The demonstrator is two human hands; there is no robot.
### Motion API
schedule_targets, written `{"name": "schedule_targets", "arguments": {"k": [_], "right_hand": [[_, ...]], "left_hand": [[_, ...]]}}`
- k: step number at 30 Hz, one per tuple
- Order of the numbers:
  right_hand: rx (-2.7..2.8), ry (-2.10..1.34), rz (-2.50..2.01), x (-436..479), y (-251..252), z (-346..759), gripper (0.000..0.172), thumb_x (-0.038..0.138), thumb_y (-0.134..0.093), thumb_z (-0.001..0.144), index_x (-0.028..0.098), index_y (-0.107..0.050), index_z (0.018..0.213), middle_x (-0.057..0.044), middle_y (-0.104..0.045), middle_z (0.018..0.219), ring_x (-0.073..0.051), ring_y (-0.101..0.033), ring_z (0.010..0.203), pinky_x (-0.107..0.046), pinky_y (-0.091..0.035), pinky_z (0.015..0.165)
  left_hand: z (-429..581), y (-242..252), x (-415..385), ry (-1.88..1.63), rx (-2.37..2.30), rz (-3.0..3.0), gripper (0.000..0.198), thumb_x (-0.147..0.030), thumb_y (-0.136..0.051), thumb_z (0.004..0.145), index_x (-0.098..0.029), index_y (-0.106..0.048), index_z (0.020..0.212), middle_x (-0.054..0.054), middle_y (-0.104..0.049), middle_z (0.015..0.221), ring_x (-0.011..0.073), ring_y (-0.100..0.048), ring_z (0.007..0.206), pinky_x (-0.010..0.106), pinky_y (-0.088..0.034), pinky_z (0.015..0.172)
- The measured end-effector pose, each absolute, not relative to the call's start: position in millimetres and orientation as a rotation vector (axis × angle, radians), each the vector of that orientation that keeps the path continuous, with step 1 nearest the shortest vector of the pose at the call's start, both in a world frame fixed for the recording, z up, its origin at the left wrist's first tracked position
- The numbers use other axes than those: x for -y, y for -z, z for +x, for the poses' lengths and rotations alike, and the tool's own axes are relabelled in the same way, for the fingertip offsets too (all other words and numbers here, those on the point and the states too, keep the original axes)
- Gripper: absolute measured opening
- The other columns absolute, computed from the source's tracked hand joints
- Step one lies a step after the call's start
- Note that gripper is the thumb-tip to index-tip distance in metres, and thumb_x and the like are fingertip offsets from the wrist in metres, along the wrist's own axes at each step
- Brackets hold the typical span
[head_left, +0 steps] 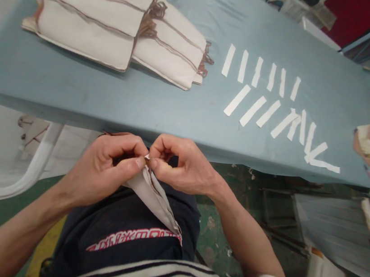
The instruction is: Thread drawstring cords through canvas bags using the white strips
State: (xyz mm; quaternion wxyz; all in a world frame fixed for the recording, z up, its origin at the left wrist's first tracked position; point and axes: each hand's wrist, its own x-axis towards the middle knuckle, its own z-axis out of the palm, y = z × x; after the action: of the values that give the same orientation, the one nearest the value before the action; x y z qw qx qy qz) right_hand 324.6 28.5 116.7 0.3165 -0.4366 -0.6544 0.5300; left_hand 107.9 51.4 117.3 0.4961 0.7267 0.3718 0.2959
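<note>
In front of my lap, at the table's near edge, I hold a cream fabric piece [155,196] with dark edging. My left hand [108,165] pinches its upper end between thumb and forefinger. Close beside it, my right hand [181,165] pinches the same end, thumb against curled forefinger. A tiny white tip pokes out between the two pinches; the fingers hide most of it. The fabric's lower part hangs down over a dark apron [125,226] with red-and-white lettering.
Stacked cream fabric pieces [92,17] with brown ties lie on the blue-green table [108,96] at far left. Several white strips [237,100] are laid out in rows to the right. A white rounded-rim container [29,181] stands left, and a grey surface [330,226] lies right.
</note>
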Motion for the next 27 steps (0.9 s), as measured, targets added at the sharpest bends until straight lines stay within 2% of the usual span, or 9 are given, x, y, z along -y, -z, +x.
{"name": "schedule_targets", "arguments": {"k": [7, 11, 15, 19, 22, 27], "right_hand": [[1.703, -1.25, -1.247, -27.0, -112.5, 324.8, 0.007, 0.031, -0.059, 0.086, 0.024, -0.058, 0.084, 0.005, -0.063, 0.073, -0.012, -0.056, 0.065, -0.027, -0.045, 0.064], [1.761, -1.067, -1.21, -22.1, -112.2, 326.1, 0.006, 0.028, -0.061, 0.09, 0.024, -0.062, 0.087, 0.003, -0.071, 0.077, -0.013, -0.062, 0.067, -0.026, -0.048, 0.067], [1.957, -0.742, -1.209, -17.4, -121.1, 330.1, 0.011, 0.022, -0.061, 0.097, 0.023, -0.07, 0.092, -0.002, -0.081, 0.089, -0.016, -0.071, 0.077, -0.028, -0.054, 0.078], [2.144, -0.525, -1.295, -14.3, -131.9, 335.0, 0.019, 0.024, -0.062, 0.107, 0.023, -0.075, 0.094, -0.006, -0.085, 0.09, -0.019, -0.074, 0.083, -0.03, -0.051, 0.078], [2.19, -0.496, -1.335, -12.9, -134.6, 336.3, 0.021, 0.022, -0.06, 0.108, 0.023, -0.074, 0.093, -0.006, -0.085, 0.09, -0.019, -0.074, 0.082, -0.03, -0.049, 0.075], [2.04, -0.636, -1.298, -10.4, -129.5, 332.8, 0.014, 0.02, -0.059, 0.1, 0.025, -0.067, 0.09, -0.002, -0.083, 0.088, -0.016, -0.073, 0.077, -0.028, -0.052, 0.077]], "left_hand": [[109.8, -111.2, -39.0, -0.689, -1.05, 1.946, 0.029, -0.037, -0.057, 0.106, -0.023, -0.076, 0.088, 0.0, -0.08, 0.08, 0.02, -0.069, 0.072, 0.031, -0.05, 0.068], [107.3, -109.0, -39.6, -0.683, -1.007, 2.024, 0.03, -0.035, -0.054, 0.112, -0.024, -0.078, 0.097, 0.001, -0.083, 0.089, 0.0215, -0.075, 0.08, 0.033, -0.052, 0.075], [105.2, -110.6, -40.6, -0.718, -0.95, 2.19, 0.029, -0.03, -0.052, 0.116, -0.024, -0.078, 0.102, 0.002, -0.084, 0.095, 0.0237, -0.077, 0.087, 0.036, -0.052, 0.081], [106.5, -110.9, -40.6, -0.755, -0.919, 2.385, 0.031, -0.026, -0.048, 0.118, -0.022, -0.075, 0.104, 0.004, -0.082, 0.094, 0.0267, -0.074, 0.086, 0.039, -0.05, 0.082], [108.6, -110.5, -40.4, -0.748, -0.892, 2.474, 0.033, -0.026, -0.045, 0.119, -0.021, -0.073, 0.103, 0.005, -0.079, 0.09, 0.0272, -0.072, 0.083, 0.041, -0.049, 0.08], [111.2, -111.9, -37.9, -0.725, -0.908, 2.446, 0.034, -0.027, -0.045, 0.119, -0.021, -0.073, 0.103, 0.004, -0.08, 0.091, 0.0263, -0.072, 0.082, 0.041, -0.048, 0.079]]}}
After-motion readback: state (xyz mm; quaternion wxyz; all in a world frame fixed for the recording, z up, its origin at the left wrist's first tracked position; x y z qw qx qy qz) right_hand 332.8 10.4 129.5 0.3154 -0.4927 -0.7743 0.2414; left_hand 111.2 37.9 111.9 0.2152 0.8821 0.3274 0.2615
